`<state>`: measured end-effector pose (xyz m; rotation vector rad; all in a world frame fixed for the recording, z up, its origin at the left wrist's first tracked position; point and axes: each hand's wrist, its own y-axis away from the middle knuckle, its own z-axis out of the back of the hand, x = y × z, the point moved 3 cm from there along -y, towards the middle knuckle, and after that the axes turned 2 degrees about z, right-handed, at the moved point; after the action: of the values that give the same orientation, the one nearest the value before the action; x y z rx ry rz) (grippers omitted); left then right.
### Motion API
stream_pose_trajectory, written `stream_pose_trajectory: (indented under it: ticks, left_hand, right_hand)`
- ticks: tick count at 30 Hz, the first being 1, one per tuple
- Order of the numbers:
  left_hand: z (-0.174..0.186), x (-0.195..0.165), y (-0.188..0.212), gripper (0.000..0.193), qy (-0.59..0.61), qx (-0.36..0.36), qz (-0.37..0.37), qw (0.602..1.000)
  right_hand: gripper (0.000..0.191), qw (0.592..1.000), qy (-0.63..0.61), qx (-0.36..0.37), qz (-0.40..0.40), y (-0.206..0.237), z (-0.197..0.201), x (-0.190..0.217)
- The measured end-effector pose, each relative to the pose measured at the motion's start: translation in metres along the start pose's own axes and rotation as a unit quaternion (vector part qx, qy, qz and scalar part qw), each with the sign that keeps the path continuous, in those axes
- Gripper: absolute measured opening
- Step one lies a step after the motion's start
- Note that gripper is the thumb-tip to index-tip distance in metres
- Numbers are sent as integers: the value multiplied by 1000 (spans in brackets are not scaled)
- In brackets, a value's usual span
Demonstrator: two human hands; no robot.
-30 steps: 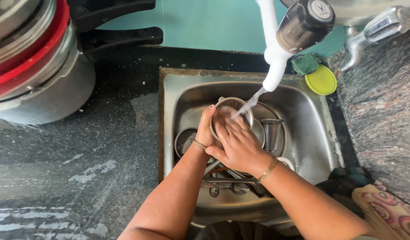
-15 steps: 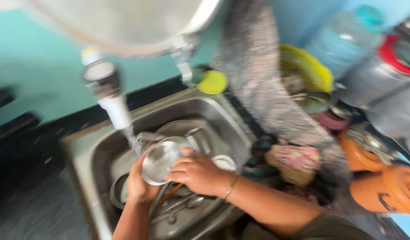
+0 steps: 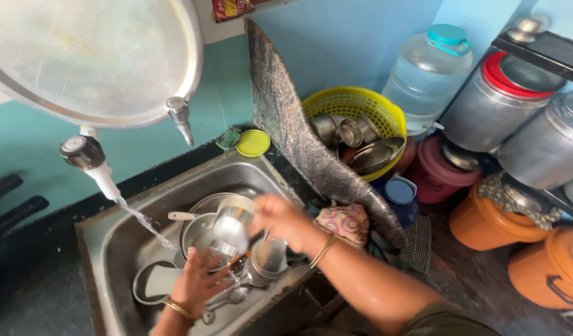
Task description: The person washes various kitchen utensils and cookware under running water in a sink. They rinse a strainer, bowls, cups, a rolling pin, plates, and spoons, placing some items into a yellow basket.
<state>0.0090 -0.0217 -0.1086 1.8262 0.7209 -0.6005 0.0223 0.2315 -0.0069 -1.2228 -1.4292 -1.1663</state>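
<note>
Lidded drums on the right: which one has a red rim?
The tall steel drum directly right of the clear water jug. Its lid is ringed red; the other steel drum is plain, and the lower tubs are orange.

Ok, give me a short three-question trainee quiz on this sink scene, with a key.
1. True or false: water is running from the white-spouted tap into the stainless steel sink.
2. Which hand holds the shiny steel cup? A. left hand B. right hand
3. Fill in: the round yellow plastic basket holds washed ____ vessels.

Key:
1. True: a stream falls toward the sink.
2. B: the right hand has its grip on the cup; the left hand is lower, among the dishes.
3. Steel.
</note>
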Motion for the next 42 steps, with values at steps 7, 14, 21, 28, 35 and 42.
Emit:
stream_pose_trajectory:
  ticks: [7, 14, 21, 28, 35, 42]
  left_hand:
    - [26, 47, 37, 60, -747, -185, -57, 636]
    - [3, 78, 41, 61, -840, -270, -57, 466]
    - [0, 76, 24, 56, -857, -252, -102, 437]
    - [8, 56, -24, 49, -817, -296, -195, 454]
    - [22, 62, -31, 42, -757, -285, -397, 434]
    - [23, 70, -14, 50, -746, -425, -72, 508]
  right_hand:
    - [36, 960, 63, -158, 222, -10, 249, 152]
    - [36, 774, 489, -381, 127, -109, 379, 88]
    - [43, 796, 514, -320, 13, -174, 374, 32]
    - [41, 793, 513, -324, 63, -196, 440, 51]
    - [36, 754, 571, -325, -6, -219, 538, 75]
    - [52, 755, 578, -308, -36, -241, 524, 44]
